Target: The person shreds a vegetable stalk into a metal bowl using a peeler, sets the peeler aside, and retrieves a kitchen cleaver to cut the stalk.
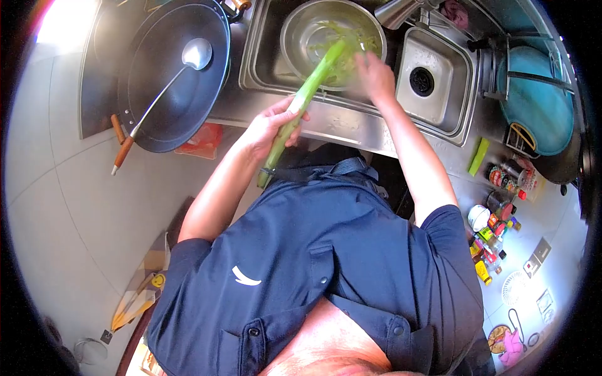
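Celtuce stem [305, 94] slanted with its tip above the steel bowl [296, 41] in the sink [263, 61], the left hand [271, 128] clamped around it. Nearby, the right hand [377, 79] was blurred, its grip impossible to tell.

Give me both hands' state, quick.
Left hand: closed around a green vegetable stalk.
Right hand: blurred; whether open, closed or holding something can't be told.

Left hand [273, 128]: curled in a grip, thumb [285, 117] laid across the top.
Left forearm [219, 189]: slants outward behind that hand.
Right hand [375, 76]: reaches ahead of the left, its fingertips blurred.
Right arm [419, 153]: stretches back from its hand, nearly straight.
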Tool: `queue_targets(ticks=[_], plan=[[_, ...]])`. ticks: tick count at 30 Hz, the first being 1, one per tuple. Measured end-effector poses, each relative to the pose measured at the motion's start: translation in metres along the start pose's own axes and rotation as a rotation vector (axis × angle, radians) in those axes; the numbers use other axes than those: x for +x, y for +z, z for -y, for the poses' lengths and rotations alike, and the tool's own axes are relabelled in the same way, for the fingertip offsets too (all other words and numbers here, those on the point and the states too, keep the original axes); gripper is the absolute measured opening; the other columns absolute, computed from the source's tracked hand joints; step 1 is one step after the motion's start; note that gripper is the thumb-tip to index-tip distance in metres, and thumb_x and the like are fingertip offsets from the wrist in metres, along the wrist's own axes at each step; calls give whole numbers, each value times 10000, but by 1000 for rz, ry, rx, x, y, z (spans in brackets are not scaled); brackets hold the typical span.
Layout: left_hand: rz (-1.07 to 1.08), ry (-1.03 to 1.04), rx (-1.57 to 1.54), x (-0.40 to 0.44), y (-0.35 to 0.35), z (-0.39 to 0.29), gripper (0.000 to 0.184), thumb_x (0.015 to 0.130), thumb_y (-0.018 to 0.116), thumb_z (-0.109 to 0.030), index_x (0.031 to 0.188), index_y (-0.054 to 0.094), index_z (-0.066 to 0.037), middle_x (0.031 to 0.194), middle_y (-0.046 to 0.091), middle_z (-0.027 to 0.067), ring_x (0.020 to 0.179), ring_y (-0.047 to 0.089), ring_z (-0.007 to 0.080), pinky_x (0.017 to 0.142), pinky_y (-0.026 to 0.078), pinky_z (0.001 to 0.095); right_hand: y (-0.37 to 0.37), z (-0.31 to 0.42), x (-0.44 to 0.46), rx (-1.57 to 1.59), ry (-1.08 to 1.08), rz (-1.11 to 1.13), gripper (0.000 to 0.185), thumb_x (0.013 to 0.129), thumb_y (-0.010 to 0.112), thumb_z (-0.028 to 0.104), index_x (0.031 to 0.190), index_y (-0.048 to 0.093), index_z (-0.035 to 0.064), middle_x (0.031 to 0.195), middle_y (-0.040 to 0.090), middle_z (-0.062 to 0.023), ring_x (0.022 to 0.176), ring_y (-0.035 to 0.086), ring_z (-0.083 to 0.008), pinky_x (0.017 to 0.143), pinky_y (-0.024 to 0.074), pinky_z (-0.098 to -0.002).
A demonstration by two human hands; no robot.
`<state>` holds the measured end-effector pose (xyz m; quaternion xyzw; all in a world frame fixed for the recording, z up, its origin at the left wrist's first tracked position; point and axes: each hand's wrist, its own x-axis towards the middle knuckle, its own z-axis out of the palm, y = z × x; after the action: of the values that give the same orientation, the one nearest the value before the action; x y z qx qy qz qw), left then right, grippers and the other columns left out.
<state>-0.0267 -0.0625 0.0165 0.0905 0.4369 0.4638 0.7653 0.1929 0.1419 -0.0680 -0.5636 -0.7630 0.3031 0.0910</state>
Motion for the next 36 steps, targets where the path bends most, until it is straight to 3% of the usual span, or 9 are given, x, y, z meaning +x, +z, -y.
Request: queue_targets(ticks=[5,7,9,15,21,24,26,29,36], plan=[[-68,-1,-51,0,3,-3,401,1028,584,-211,1403,521,-82,1028,653,84,641,548,128,505,447,247,-12,1,3,89,-78,-170,552,1021,480,555,1242,652,80,956,744,-211,878,729,-394,758,558,-509],[-50,10,-91,4,1,-6,378,1035,569,-212,1385,521,-78,1029,654,89,633,543,133,499,438,250,-10,19,-22,307,-167,85,542,1004,517,557,1208,665,77,959,727,-227,888,710,-428,766,551,-514],[-48,4,-111,6,2,-8,366,1039,561,-213,1374,522,-73,1027,652,90,627,539,134,497,435,252,2,25,-43,277,-462,3,492,992,566,541,1197,670,107,970,724,-208,899,706,-420,767,549,-498],[27,-7,-135,4,5,-11,342,1043,551,-222,1342,528,-58,1014,640,84,618,535,132,496,434,252,24,13,-44,289,-475,134,455,981,599,528,1178,683,127,1032,719,-212,979,701,-399,801,547,-478],[45,-28,-71,-7,0,-7,339,1040,556,-230,1329,528,-55,1010,633,79,628,539,132,502,437,257,-19,-10,17,7,132,-92,513,1031,456,521,1145,677,72,981,719,-250,955,703,-413,834,534,-516],[44,-39,-125,-5,-3,-4,332,1036,560,-227,1321,528,-58,1015,636,76,636,543,135,510,440,268,-30,-7,18,61,100,-206,527,1032,463,527,1124,679,55,968,726,-233,941,703,-411,790,528,-507],[44,-42,-183,0,-6,-5,338,1036,559,-224,1330,520,-61,1022,639,81,638,544,136,508,439,268,-17,-11,14,310,-91,-143,537,1022,497,543,1095,683,44,872,717,-191,842,710,-360,747,522,-480],[63,-58,-242,2,-8,-7,350,1037,557,-222,1347,503,-68,1030,641,89,641,549,139,507,439,267,-17,13,-10,770,143,249,385,1059,535,420,1092,710,78,717,589,-10,605,546,-95,560,485,-289],[82,-34,-226,3,-12,-9,353,1041,543,-227,1349,497,-60,1036,630,96,639,523,132,500,434,253,-14,37,-29,965,146,260,343,1091,488,361,1187,674,88,766,557,32,582,493,-33,507,454,-197]])
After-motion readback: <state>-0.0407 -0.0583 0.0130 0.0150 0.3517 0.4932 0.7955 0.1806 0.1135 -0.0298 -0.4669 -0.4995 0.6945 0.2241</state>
